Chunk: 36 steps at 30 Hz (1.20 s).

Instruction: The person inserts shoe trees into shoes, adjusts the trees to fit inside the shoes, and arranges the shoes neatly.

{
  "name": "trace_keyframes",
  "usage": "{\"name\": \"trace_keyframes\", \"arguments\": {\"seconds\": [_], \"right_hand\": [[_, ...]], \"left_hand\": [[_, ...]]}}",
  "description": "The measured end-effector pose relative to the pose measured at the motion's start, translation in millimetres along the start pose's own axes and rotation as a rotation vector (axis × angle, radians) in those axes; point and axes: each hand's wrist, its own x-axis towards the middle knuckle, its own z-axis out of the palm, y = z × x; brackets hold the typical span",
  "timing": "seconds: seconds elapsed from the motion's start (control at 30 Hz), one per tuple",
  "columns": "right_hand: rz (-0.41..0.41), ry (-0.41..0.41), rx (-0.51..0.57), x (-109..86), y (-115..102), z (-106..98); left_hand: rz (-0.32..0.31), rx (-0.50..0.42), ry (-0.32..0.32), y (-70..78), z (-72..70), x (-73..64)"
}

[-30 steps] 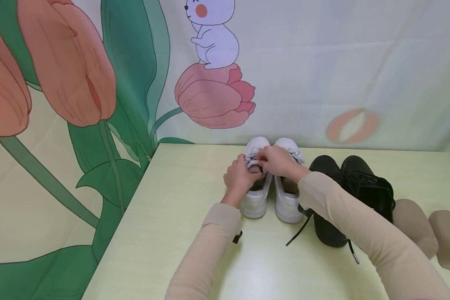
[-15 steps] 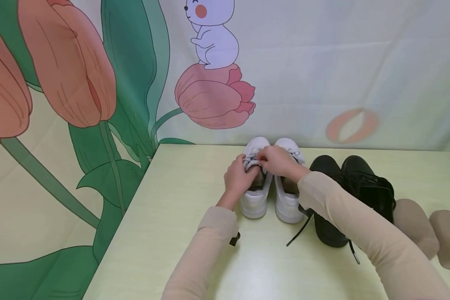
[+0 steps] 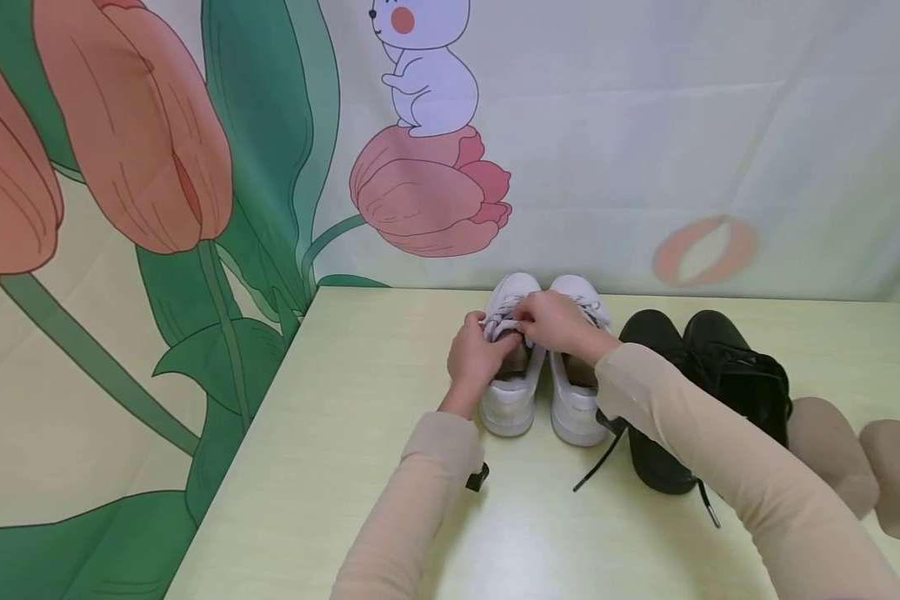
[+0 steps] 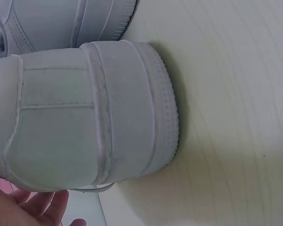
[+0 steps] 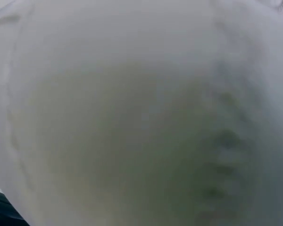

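Observation:
Two white lace-up sneakers stand side by side at the table's back edge in the head view, toes away from me. On the left sneaker (image 3: 507, 408), my left hand (image 3: 476, 358) grips the collar, thumb over the opening and fingers along the outer side. My right hand (image 3: 555, 323) reaches across the right sneaker (image 3: 579, 417) and pinches the shoelace at the top of the left sneaker's tongue; its fingertips are partly hidden. The left wrist view shows the left sneaker's heel (image 4: 56, 122) close up, with fingers (image 4: 59, 205) beside it and a lace loop hanging. A blurred pale surface fills the right wrist view.
Right of the sneakers are black lace-up shoes (image 3: 750, 392), partly under my right forearm, with loose laces trailing on the table (image 3: 330, 467). Two taupe rounded shoe-shaped objects (image 3: 832, 458) lie farther right. A printed cloth (image 3: 585, 167) hangs behind the table.
My left thumb has drawn in slightly toward the tongue, and the left wrist has shifted a little. The right hand and the shoes stay in place.

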Motion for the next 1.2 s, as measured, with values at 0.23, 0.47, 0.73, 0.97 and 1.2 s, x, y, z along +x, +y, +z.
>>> {"name": "trace_keyframes", "arguments": {"seconds": [0.23,0.47,0.73,0.97,1.2], "right_hand": [[-0.036,0.024,-0.013,-1.0,0.9,0.2],[-0.053,0.027,-0.008,-2.9,0.8,-0.7],[-0.082,0.028,-0.021,-2.9,-0.6,-0.7],[-0.081,0.034,-0.023,-2.0,0.5,1.6],[-0.111,0.052,-0.028,-3.7,1.5,3.6]], "left_hand": [[-0.022,0.048,0.025,5.1,-0.6,-2.2],[-0.060,0.079,0.023,9.9,1.1,-2.0],[-0.092,0.092,0.028,8.2,4.7,-0.1],[-0.050,0.137,0.057,10.0,4.5,-2.1],[-0.036,0.155,0.082,9.8,4.6,-2.6]]}}
